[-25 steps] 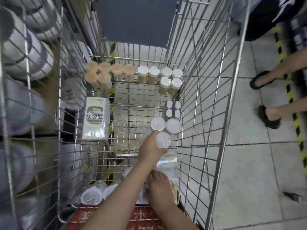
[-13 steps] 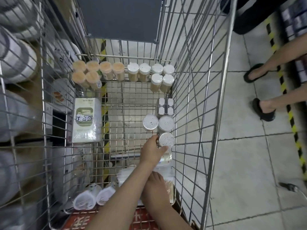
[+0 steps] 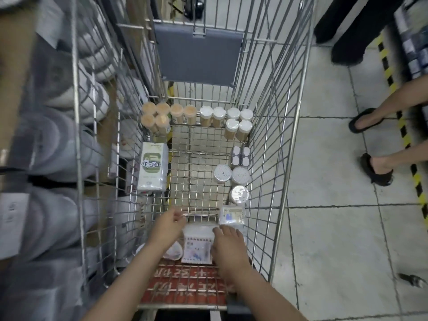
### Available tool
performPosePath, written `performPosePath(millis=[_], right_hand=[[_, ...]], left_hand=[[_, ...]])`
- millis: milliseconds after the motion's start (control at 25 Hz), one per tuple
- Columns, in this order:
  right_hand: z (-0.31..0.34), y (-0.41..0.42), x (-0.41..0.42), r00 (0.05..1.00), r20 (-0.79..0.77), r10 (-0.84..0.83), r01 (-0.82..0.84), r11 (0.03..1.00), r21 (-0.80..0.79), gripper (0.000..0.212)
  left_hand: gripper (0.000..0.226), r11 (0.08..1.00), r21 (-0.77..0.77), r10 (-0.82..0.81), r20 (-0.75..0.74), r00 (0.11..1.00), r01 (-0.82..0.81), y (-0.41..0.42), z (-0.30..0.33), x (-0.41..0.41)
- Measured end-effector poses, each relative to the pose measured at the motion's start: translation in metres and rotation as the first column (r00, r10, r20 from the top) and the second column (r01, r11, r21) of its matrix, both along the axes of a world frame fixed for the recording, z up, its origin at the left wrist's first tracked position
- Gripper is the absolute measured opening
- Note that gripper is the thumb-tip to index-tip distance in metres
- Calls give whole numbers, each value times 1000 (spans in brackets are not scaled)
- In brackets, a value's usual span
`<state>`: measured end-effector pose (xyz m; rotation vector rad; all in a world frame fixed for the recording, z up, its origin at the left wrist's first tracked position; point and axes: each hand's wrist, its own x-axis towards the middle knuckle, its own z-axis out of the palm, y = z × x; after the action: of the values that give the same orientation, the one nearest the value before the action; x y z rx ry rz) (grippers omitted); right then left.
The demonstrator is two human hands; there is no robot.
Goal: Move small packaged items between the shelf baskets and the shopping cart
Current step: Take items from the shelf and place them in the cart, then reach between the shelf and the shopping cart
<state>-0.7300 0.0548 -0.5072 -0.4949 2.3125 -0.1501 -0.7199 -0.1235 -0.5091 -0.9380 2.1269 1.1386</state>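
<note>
I look down into a wire shopping cart (image 3: 281,158). My left hand (image 3: 168,227) hovers over the near end of the cart, fingers relaxed and holding nothing. My right hand (image 3: 228,245) rests on a flat clear packet (image 3: 198,247) of cotton swabs lying at the near end. Beyond it stand a small clear box (image 3: 231,215) and a round clear jar (image 3: 239,194), set down against the right wall behind two other round jars (image 3: 222,173). Rows of toothpick jars (image 3: 223,118) line the far end. A green-and-white tissue pack (image 3: 152,169) lies at the left.
Grey rolled goods (image 3: 53,144) fill the shelf to the left of the cart. On the tiled floor to the right stand a person's legs in black sandals (image 3: 376,171), beside a yellow-black floor stripe (image 3: 403,126). A grey flap (image 3: 198,57) closes the cart's far end.
My left hand has let go of the round clear jar, now standing by the right wall, and drawn back toward me. My right hand stays on the packets. The view tilted upward.
</note>
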Motion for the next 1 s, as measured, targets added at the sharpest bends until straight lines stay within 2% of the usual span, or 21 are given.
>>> performPosePath(millis=[120,200,320,400,560,640,720,840,1000], right_hand=[[49,11,-3,999,-36,22,-23,999,-45,44],[83,23,-4,995,-70,72,-79,993,-90,43],[127,40,-6,973,-73,220,-229,961,-156,44],[155,53,-10,933,-115,341,-357,916,-181,44],[190,78,-16,875,-122,469,-484,844,-231,40],[204,77,-9,852,-94,514,-519,812,-267,39],[220,71,7,792,-95,603,-599,738,-310,38],[247,62,46,680,-108,726,-699,596,-395,34],[280,53,108,530,-96,842,-759,421,-497,31]], left_hand=[[28,994,-58,-90,-2,996,90,1,54,24],[30,988,-71,-143,-55,988,139,12,98,37],[33,955,-220,-240,-165,957,201,32,157,56],[33,936,-313,-235,-213,948,162,46,191,74],[28,914,-389,11,-258,966,-115,88,242,124],[26,878,-366,190,-327,926,-309,114,261,161],[31,805,-354,353,-360,864,-476,142,271,204],[31,642,-312,581,-397,710,-700,191,283,279],[30,338,-277,789,-438,432,-899,258,301,365]])
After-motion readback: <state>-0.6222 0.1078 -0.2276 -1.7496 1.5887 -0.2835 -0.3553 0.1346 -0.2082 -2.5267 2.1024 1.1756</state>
